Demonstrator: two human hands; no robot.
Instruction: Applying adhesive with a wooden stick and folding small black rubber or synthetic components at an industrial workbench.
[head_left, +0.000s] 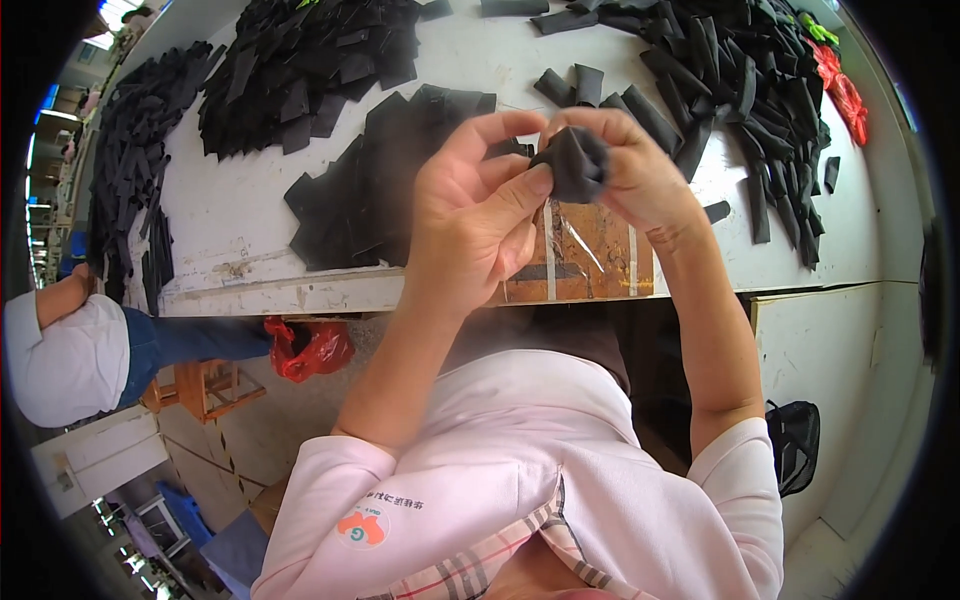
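Note:
Between my two hands, raised over the table's front edge, is a small black fabric piece (577,165), bunched and folded. My left hand (472,200) pinches its left side with thumb and fingers. The fingers of my right hand (635,165) close round its right side and top, and part of the cloth is hidden behind them. Just left of my left hand lies a spread stack of flat black fabric pieces (345,195). Beyond my right hand, a heap of black tube-like fabric pieces (745,90) covers the table's right side.
The white table (230,225) has a brown taped patch (590,245) at its front edge. More black pieces (300,60) are piled at the back left. Red plastic bags hang below the table (305,345) and lie at the far right (840,90). Another person (70,345) is at the left.

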